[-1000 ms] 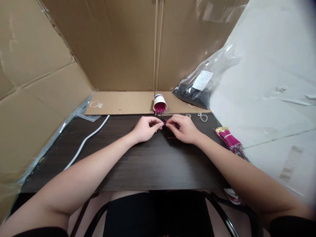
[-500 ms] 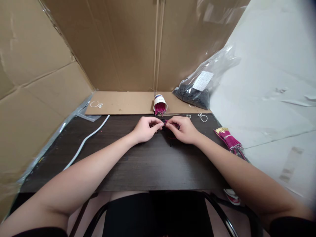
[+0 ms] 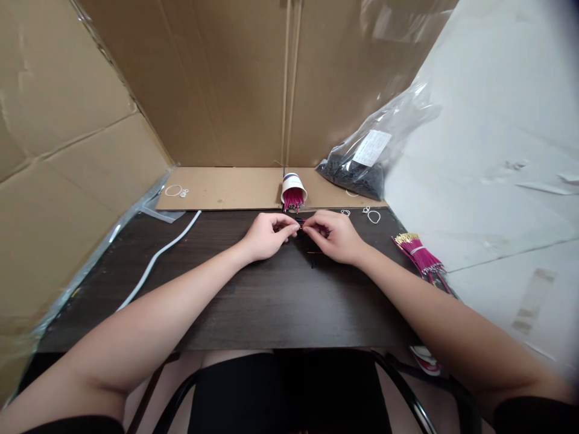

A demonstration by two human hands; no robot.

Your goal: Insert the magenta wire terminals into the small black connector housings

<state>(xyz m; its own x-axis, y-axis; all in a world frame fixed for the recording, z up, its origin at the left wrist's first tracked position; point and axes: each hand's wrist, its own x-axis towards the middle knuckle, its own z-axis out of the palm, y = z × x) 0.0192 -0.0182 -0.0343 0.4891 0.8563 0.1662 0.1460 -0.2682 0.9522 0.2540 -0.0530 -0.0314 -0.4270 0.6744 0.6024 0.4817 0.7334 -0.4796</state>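
Observation:
My left hand (image 3: 270,236) and my right hand (image 3: 333,237) meet fingertip to fingertip over the dark table. The right fingers are closed on several thin magenta wires, mostly hidden under the hand. My left thumb and forefinger pinch something small at the wire ends, which I cannot make out. Just beyond the hands, a white paper cup (image 3: 294,182) lies on its side, its mouth toward me, with magenta wires (image 3: 294,199) poking out. One thin wire (image 3: 315,252) and a small black piece (image 3: 312,263) lie below the right hand.
A clear bag of black parts (image 3: 355,175) leans at the back right. A banded bundle of magenta wires (image 3: 418,253) lies at the right edge. A pale tube (image 3: 158,256) curves at left. White rubber bands (image 3: 373,216) lie near the back. Cardboard walls (image 3: 226,84) enclose the table.
The hands have hardly moved. The right fingertips have shifted very slightly toward the left hand; everything else lies as before.

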